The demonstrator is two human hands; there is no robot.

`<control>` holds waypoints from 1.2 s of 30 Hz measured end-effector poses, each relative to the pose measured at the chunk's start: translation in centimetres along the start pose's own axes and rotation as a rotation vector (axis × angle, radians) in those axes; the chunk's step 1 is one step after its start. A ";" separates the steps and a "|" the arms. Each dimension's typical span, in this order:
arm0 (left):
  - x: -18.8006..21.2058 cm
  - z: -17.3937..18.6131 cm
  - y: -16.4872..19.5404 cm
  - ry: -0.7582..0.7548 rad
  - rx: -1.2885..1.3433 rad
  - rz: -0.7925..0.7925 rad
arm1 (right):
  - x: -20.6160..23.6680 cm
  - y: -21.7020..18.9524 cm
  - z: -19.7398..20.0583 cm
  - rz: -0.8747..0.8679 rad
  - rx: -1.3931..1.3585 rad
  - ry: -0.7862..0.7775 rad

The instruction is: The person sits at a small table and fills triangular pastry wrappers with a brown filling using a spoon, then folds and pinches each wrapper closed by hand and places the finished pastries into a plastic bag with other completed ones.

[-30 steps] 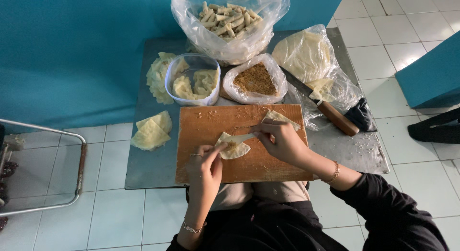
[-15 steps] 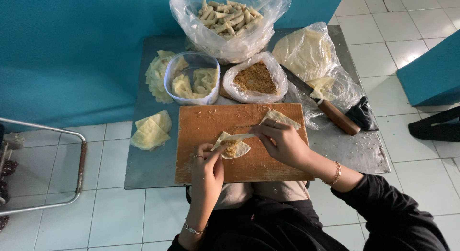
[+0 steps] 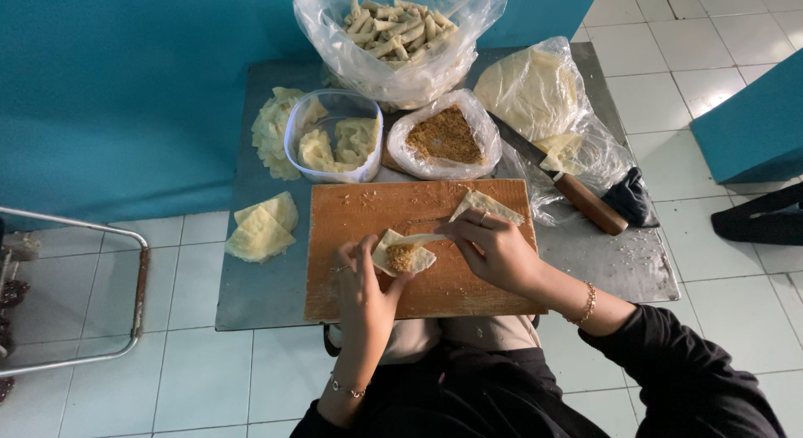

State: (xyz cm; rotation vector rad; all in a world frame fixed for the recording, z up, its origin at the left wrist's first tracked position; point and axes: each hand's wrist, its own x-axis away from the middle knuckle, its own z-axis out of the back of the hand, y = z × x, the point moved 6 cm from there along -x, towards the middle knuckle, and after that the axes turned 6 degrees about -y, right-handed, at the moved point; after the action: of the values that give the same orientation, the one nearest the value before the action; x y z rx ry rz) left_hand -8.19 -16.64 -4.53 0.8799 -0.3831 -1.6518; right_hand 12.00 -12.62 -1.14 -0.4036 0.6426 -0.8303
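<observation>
While folding: hand [image 3: 500, 252] pinching wrapper [image 3: 403, 252]

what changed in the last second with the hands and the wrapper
Very little. The left hand stays at the filled wrapper on the wooden board, and the right hand keeps its fingertips on the wrapper's far edge, perhaps drawn slightly nearer. Nothing was picked up or let go. The spare wrapper, knife, bags and bowl lie as before.

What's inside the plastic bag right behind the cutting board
The small plastic bag just behind the wooden cutting board holds a heap of brown, crumbly filling. Only the top of the heap shows; what lies deeper in the bag is covered.
</observation>
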 end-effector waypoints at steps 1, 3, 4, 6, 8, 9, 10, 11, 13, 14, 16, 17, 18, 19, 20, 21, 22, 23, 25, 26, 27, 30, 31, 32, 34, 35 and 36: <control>-0.2 0.2 0.2 0.019 0.003 -0.013 | 0.0 0.1 0.0 -0.005 -0.008 0.000; -0.5 0.5 0.4 0.056 0.006 -0.036 | 0.0 -0.1 0.2 0.039 0.008 0.027; -0.7 0.5 0.3 0.047 -0.011 -0.016 | 0.0 -0.3 0.3 0.061 0.015 0.040; -1.0 0.5 -0.1 0.028 -0.043 0.024 | 0.0 -0.1 0.2 0.042 0.007 0.029; -1.0 0.6 -0.3 0.034 -0.040 0.031 | 0.0 0.0 0.0 0.024 -0.004 0.021; -1.1 0.6 -0.4 0.037 -0.037 0.034 | 0.1 0.1 0.0 0.017 -0.010 0.017; -1.0 0.5 -0.6 0.000 0.027 0.060 | 0.1 0.1 0.0 0.011 -0.016 0.011; -0.9 0.4 -1.0 -0.036 0.089 0.087 | 0.1 0.1 0.0 0.027 -0.014 0.012; -0.8 0.5 -1.2 -0.076 0.158 0.094 | 0.1 -0.1 0.0 0.056 -0.012 0.015; -0.8 0.5 -1.2 -0.078 0.165 0.073 | 0.1 -0.1 0.0 0.055 -0.010 0.015; -0.8 0.6 -1.1 -0.075 0.149 0.053 | 0.1 -0.1 0.1 0.057 -0.006 0.011; -0.8 0.7 -1.1 -0.071 0.124 0.054 | 0.1 -0.1 0.0 0.052 -0.012 0.010; -0.8 0.7 -1.1 -0.068 0.100 0.054 | 0.0 -0.1 0.0 0.046 -0.017 0.009; -0.8 0.9 -0.8 -0.037 0.055 0.009 | 0.0 0.0 -0.1 0.039 -0.020 0.010; -0.8 1.1 -0.4 -0.005 0.011 -0.036 | -0.1 0.2 0.0 0.006 -0.031 0.014; -0.8 1.2 -0.2 0.027 -0.034 -0.081 | -0.1 0.5 0.0 -0.026 -0.043 0.016; -0.8 1.1 -0.3 0.018 -0.018 -0.066 | -0.2 0.8 0.0 -0.057 -0.056 0.018; -0.9 1.0 -0.4 0.009 -0.002 -0.050 | -0.3 1.0 0.0 -0.073 -0.045 0.023; -0.9 0.9 -0.8 -0.002 0.025 -0.032 | -0.3 1.4 0.2 -0.106 -0.023 0.033; -0.8 0.8 -0.9 -0.003 0.035 -0.029 | -0.3 1.8 0.2 -0.146 -0.052 0.020; -0.7 0.7 -1.1 -0.005 0.046 -0.024 | -0.1 2.2 0.2 -0.186 -0.082 0.006; -0.4 -0.5 -3.1 -0.185 0.201 0.196 | 0.1 2.4 0.1 -0.195 -0.075 0.003; -0.3 -0.3 -2.9 -0.167 0.163 0.122 | 0.2 2.2 0.1 -0.179 -0.056 0.010; -0.1 -0.2 -2.6 -0.148 0.125 0.047 | 0.3 2.0 0.0 -0.157 -0.046 0.016; 0.0 0.0 -2.3 -0.103 0.069 -0.025 | 0.4 1.4 -0.3 -0.110 -0.025 0.026; 0.1 0.0 -2.2 -0.078 0.051 -0.021 | 0.4 1.2 -0.5 -0.103 -0.035 0.025; 0.2 0.0 -2.1 -0.052 0.033 -0.018 | 0.3 1.1 -0.6 -0.096 -0.045 0.024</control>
State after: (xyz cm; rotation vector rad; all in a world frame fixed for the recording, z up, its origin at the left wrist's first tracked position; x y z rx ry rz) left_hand -9.70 -16.22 -5.97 0.8683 -0.4403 -1.6913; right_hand 12.38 -12.27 -2.34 -0.4687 0.6686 -0.9144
